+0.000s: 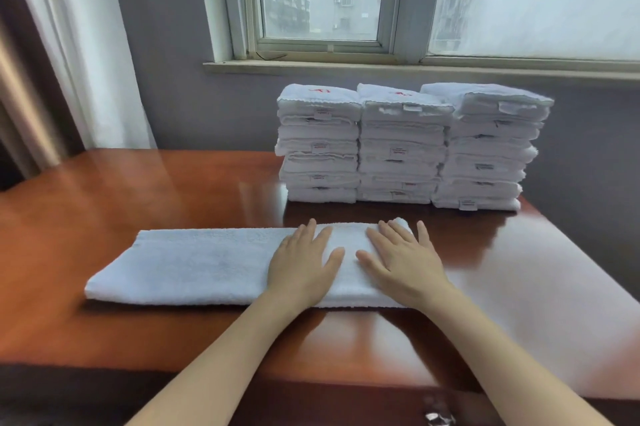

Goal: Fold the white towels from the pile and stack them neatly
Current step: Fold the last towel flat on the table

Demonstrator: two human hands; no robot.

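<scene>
A white towel (194, 264), folded into a long strip, lies across the wooden table (138, 332) in front of me. My left hand (301, 264) lies flat on its right part, fingers straight and pointing away. My right hand (403, 261) presses flat on the strip's right end, a short gap from the left hand. Behind the strip stand three stacks of folded white towels side by side: the left stack (318, 145), the middle stack (403, 148) and the right stack (485, 148). Red marks show on top of the left and middle stacks.
A grey wall and a window sill (381, 67) rise behind the stacks. A white curtain (79, 44) hangs at the left. The table's right edge (588, 262) runs diagonally near the right stack. A small metal object (438, 417) shows at the table's front edge.
</scene>
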